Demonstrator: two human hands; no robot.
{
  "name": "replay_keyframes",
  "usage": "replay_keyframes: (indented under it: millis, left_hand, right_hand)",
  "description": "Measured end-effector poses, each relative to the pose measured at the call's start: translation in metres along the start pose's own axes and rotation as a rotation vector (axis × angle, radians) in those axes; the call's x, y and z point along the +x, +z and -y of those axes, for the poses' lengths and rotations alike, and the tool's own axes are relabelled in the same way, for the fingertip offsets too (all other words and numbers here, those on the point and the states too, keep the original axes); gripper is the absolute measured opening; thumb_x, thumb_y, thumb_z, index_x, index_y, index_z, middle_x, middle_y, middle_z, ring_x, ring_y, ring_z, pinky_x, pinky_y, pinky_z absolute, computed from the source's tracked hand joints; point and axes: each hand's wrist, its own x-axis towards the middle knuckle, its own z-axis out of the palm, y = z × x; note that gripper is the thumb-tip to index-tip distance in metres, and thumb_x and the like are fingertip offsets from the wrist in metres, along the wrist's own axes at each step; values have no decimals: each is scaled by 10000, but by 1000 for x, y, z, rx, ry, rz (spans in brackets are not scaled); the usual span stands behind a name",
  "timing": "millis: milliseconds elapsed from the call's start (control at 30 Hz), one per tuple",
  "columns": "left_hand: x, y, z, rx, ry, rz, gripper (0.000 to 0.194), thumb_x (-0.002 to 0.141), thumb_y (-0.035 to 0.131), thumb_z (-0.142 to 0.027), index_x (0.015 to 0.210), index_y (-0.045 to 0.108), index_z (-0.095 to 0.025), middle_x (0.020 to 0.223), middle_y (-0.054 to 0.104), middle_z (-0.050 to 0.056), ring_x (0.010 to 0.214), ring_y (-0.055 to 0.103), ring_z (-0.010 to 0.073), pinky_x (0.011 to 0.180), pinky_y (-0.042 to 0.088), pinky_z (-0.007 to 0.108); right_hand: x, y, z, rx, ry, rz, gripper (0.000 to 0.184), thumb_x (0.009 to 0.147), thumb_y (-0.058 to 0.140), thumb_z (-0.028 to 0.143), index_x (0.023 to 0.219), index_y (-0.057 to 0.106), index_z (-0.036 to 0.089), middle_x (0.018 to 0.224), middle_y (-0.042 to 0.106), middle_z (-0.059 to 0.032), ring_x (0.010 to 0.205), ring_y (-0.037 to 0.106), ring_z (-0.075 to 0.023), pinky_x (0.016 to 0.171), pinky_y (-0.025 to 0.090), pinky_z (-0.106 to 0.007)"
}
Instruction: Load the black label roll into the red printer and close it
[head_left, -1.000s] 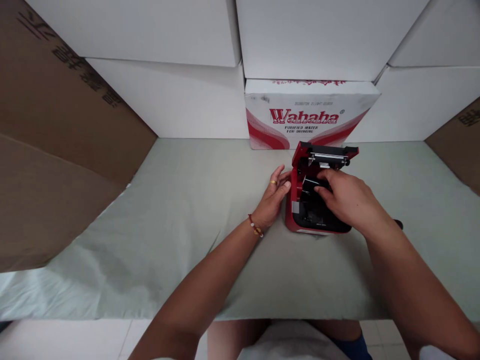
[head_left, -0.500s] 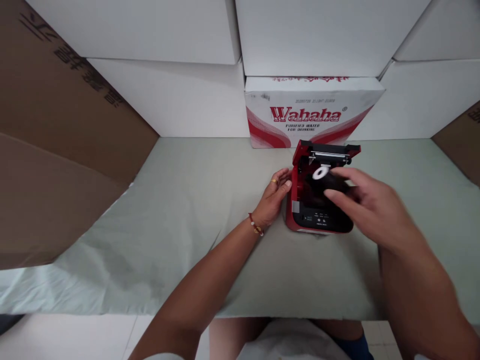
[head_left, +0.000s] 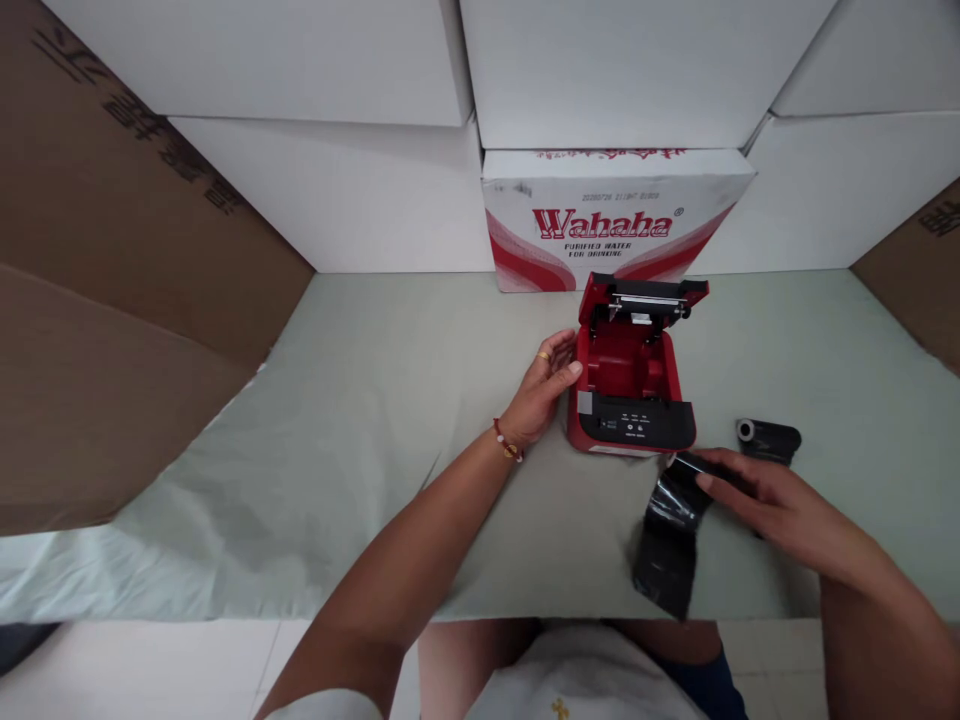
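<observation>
A small red and black printer point(head_left: 634, 425) stands on the cloth with its lid point(head_left: 645, 298) raised. Its red inner bay shows nothing in it. Against the printer's left side rests my left hand point(head_left: 544, 390), fingers stretched and thumb apart, touching the casing. My right hand point(head_left: 765, 500) is closed on a roll of glossy black ribbon point(head_left: 679, 490), just off the printer's front right corner. A loose strip of that ribbon hangs down toward the table's front edge. Behind my right hand lies another black roll point(head_left: 772, 437) with a pale core, partly covered by the hand.
A Wahaha water carton point(head_left: 611, 220) stands behind the printer, with large white boxes point(head_left: 330, 190) stacked at the back. Brown cardboard point(head_left: 135, 330) walls the left side, and more cardboard point(head_left: 919, 270) stands at the right. Pale green cloth point(head_left: 360, 350) covers the table.
My right hand has moved from over the printer's bay down and right, outside the casing. The black roll seen in the bay area is out of it. My left hand stays in place.
</observation>
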Motion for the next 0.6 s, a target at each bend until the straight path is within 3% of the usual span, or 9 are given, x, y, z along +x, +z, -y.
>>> replay_keyframes:
  millis: [100,200,267,367,500,600]
  left_hand:
    - [0,0,-2,-27,-12,31,708,847,949,-567,1420,631,-298,1637,641,100,1631,515,328,1406,327,560]
    - [1,0,-1,-45,-22,34,656,865,938,-537,1400,645,-295,1623,653,93,1618,530,325,1404,326,563]
    - [2,0,0,-47,-22,25,633,874,927,-536,1389,652,-293,1620,655,90,1614,532,320,1410,313,560]
    - [3,0,1,-46,-33,14,648,858,935,-547,1380,649,-291,1602,666,93,1596,549,315,1406,315,559]
    - [3,0,2,-30,-32,14,658,854,928,-558,1384,644,-290,1601,669,95,1596,547,311,1393,327,554]
    - [3,0,2,-17,-24,6,654,855,924,-562,1379,646,-287,1608,664,95,1600,541,310,1388,329,548]
  right_hand:
    - [3,-6,-17,-183,-53,-335,523,990,623,705,1224,844,294,1278,852,-106,1207,791,-334,1109,613,-516]
    - [7,-31,-41,-412,5,-600,463,969,570,577,1207,834,279,1274,839,-124,1094,795,-342,999,623,-527]
    - [11,-47,-53,-506,42,-606,449,935,527,488,1184,826,265,1264,837,-143,1066,800,-363,961,623,-549]
    - [14,-62,-60,-493,29,-511,367,956,517,445,1123,822,329,1239,850,-126,1124,808,-379,1009,612,-565]
    - [12,-66,-58,-378,-48,-384,218,965,689,527,1140,817,499,1308,836,-102,1139,801,-414,960,600,-614]
    - [12,-66,-51,-357,-69,-401,204,898,770,538,1086,836,495,1217,850,-131,1011,806,-446,851,593,-652]
